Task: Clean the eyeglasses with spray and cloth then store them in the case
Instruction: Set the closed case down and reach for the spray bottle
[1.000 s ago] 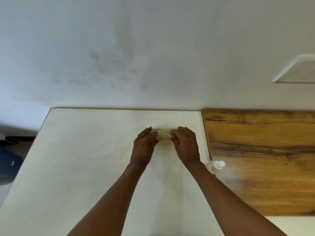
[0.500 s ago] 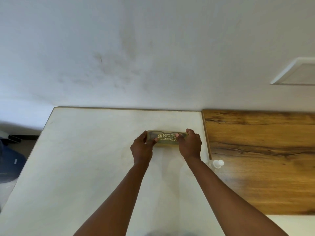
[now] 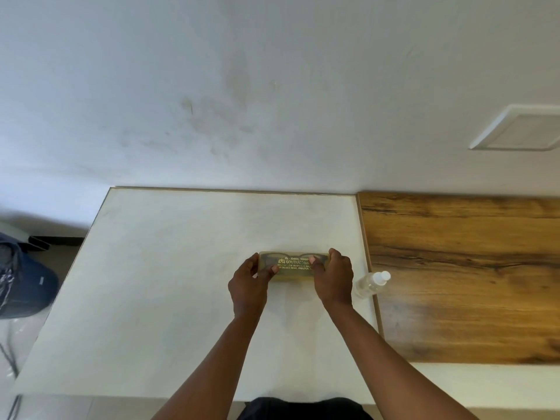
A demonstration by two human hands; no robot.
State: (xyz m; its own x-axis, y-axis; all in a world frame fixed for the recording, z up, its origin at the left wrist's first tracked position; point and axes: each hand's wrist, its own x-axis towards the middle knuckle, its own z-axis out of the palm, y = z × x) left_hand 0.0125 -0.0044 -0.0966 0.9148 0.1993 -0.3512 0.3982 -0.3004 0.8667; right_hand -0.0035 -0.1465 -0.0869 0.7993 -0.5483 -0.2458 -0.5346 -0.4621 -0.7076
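A translucent olive-brown glasses case (image 3: pixel 292 266) with gold lettering lies closed on the white tabletop (image 3: pixel 169 268). Dark eyeglass frames show faintly through its lid. My left hand (image 3: pixel 249 283) grips the case's left end, thumb on the lid. My right hand (image 3: pixel 332 277) grips the right end, thumb on the lid and fingers curled over the far edge. A clear spray bottle (image 3: pixel 371 284) with a white cap lies on its side just right of my right hand. No cloth is in view.
A brown wooden surface (image 3: pixel 469 277) adjoins the white top on the right. A white wall rises behind both. A dark blue bag (image 3: pixel 24 286) sits on the floor to the left, with a cable below it.
My hands have spread apart from the case's middle to its two ends, uncovering the lettered lid. The case now sits slightly nearer to me.
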